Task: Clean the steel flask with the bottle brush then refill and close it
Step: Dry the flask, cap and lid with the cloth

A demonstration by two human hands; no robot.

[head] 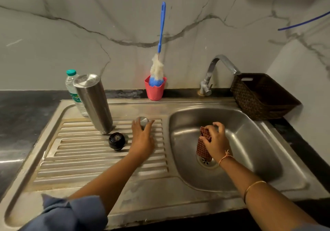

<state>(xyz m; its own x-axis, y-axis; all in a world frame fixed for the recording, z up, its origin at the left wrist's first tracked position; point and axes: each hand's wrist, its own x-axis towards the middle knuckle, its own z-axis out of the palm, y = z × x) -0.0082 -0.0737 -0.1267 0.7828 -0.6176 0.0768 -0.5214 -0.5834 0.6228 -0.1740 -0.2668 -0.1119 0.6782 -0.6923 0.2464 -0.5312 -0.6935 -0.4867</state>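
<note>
The steel flask (92, 104) stands upside down on the ribbed drainboard (89, 159), at its back left. A black inner stopper (117, 141) lies in front of the flask. My left hand (142, 139) grips a small steel cap (142, 121) on the drainboard to the right of the flask. My right hand (215, 139) holds a red checked cloth (203, 145) over the drain inside the sink basin (250, 141). The bottle brush (161, 34), with a blue handle and white bristles, stands in a pink cup (155, 90) against the wall.
A plastic water bottle (71, 84) with a teal lid stands behind the flask. The curved tap (214, 70) rises behind the basin. A dark woven basket (262, 97) sits at the basin's back right corner. Dark countertop surrounds the sink.
</note>
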